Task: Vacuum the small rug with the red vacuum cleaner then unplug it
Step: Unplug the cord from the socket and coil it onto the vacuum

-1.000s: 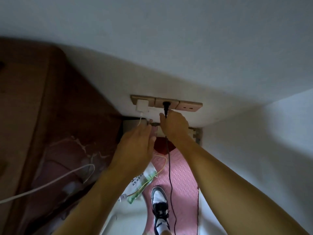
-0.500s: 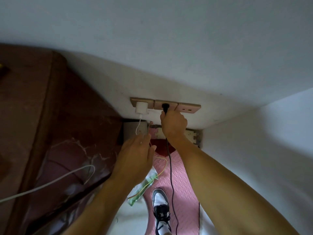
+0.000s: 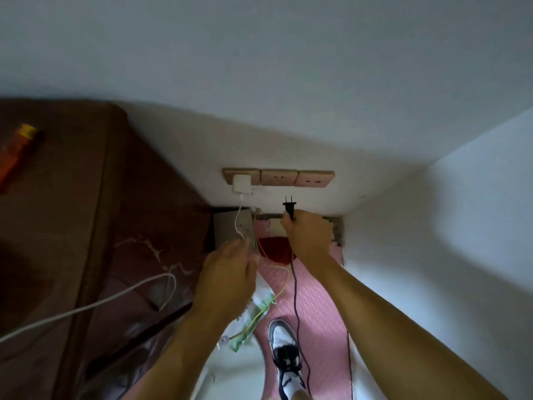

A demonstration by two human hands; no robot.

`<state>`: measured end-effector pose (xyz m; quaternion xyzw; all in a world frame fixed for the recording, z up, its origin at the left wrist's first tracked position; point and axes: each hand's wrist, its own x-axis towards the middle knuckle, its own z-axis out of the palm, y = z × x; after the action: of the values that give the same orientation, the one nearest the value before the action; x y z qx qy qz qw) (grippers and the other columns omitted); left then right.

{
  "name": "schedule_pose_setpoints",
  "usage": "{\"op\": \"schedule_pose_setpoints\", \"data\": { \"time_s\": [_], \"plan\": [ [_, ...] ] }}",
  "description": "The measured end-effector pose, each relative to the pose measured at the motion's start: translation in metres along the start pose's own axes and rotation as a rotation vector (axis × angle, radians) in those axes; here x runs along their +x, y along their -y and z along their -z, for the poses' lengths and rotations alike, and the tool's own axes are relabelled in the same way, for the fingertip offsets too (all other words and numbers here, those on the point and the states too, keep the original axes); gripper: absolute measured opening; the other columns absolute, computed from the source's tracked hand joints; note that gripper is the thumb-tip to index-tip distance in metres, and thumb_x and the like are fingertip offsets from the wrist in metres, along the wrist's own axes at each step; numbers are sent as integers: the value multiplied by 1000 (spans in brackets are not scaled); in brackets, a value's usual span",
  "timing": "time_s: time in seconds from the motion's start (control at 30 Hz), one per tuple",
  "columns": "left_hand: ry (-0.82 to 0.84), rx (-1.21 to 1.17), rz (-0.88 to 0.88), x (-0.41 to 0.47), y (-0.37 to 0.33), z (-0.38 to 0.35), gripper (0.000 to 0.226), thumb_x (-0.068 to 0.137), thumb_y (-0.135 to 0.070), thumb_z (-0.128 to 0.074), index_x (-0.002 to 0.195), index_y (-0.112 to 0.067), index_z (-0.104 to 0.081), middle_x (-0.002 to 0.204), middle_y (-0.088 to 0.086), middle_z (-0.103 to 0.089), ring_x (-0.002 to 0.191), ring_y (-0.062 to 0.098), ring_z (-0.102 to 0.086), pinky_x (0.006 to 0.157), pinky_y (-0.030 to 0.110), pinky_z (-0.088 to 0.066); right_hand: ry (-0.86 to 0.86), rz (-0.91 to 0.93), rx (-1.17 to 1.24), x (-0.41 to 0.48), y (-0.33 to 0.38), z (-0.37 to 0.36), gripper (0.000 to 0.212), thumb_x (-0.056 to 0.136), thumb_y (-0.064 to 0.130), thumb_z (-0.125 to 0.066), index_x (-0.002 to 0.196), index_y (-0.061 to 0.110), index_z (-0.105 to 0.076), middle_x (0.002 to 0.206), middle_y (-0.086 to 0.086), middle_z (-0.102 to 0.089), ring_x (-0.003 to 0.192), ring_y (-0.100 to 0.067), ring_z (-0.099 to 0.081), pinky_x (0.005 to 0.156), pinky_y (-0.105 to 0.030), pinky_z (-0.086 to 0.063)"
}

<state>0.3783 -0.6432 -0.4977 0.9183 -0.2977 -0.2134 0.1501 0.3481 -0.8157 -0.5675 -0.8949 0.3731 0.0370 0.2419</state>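
Wall socket plates (image 3: pixel 279 178): three, in row, frame centre. White charger (image 3: pixel 241 184): one, in leftmost plate. Black two-pin plug (image 3: pixel 289 207): one, below middle plate. Black cord (image 3: pixel 295 295): one. White cable (image 3: pixel 86 306): one, lower left. Hands: two, left hand (image 3: pixel 227 280), right hand (image 3: pixel 310 232). Shoe (image 3: pixel 284 346): one, bottom centre. Orange-yellow item (image 3: pixel 17 153): one, upper left.

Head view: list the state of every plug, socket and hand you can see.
black plug: pulled out, prongs bare
right hand: gripping the black plug
left hand: empty, fingers loose
white charger: plugged into left socket
middle socket: empty
right socket: empty
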Motion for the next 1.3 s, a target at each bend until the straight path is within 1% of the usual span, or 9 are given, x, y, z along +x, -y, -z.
{"op": "schedule_pose_setpoints", "data": {
  "time_s": [0.37,0.57,0.73,0.87,0.93,1.0,1.1,1.2,1.3],
  "plan": [
    [-50,-184,-146,-102,-93,80,38,89,-33,-40,113,-11,-59,108,8,-64,95,27,-63,84,39,-51,-201,103,32,-156,51,191,37,95,39,-48,79,11,-66,69,-1,-67,62,-23,-58,53,-26,-35],
    [5,-295,-283,-227,-157,140,45,99,-34,-39,139,-14,-41,139,8,-49,123,22,-50,101,33,-40,-379,37,101,-309,80,296,35,94,39,-49,71,14,-57,62,-1,-55,60,-26,-42,56,-28,-27],
    [123,-458,-381,-333,-191,167,22,96,-32,-44,105,-15,-56,98,8,-67,88,22,-64,83,38,-54,-481,25,178,-420,102,354,37,93,45,-48,73,14,-54,64,0,-59,60,-23,-45,56,-32,-40],
    [175,-537,-392,-394,-206,182,23,96,-27,-42,84,-11,-52,70,2,-57,64,17,-55,67,39,-52,-585,86,314,-484,127,391,34,92,44,-49,87,17,-68,73,0,-69,69,-22,-62,67,-36,-53],
    [178,-530,-371,-419,-209,185,24,95,-24,-42,77,-11,-50,67,3,-53,60,15,-48,62,36,-46,-616,123,386,-515,137,409,30,92,44,-51,91,22,-71,69,7,-68,65,-10,-62,63,-28,-52],
    [214,-554,-375,-446,-212,188,26,94,-24,-43,72,-11,-51,66,4,-53,59,15,-47,60,35,-44,-667,139,377,-546,144,429,30,92,43,-52,69,28,-63,51,13,-50,52,0,-52,49,-11,-36],
    [279,-542,-438,-485,-214,185,28,96,-28,-44,71,-18,-53,69,-3,-58,63,11,-53,61,25,-43,-781,124,361,-596,144,458,49,92,42,-54,48,34,-34,41,9,-37,48,0,-46,46,-13,-32],
    [336,-493,-505,-522,-209,173,27,95,-33,-46,78,-20,-63,88,3,-69,84,17,-64,77,28,-48,-860,90,368,-650,134,473,51,92,43,-52,51,23,-28,43,3,-36,47,-15,-34,44,-20,-27],
    [417,-464,-546,-562,-199,152,31,95,-34,-47,76,-15,-63,81,0,-68,78,15,-63,74,26,-48,-921,44,383,-711,114,475,50,92,44,-50,52,19,-33,44,0,-34,48,-18,-28,44,-23,-25]
  ]
}}
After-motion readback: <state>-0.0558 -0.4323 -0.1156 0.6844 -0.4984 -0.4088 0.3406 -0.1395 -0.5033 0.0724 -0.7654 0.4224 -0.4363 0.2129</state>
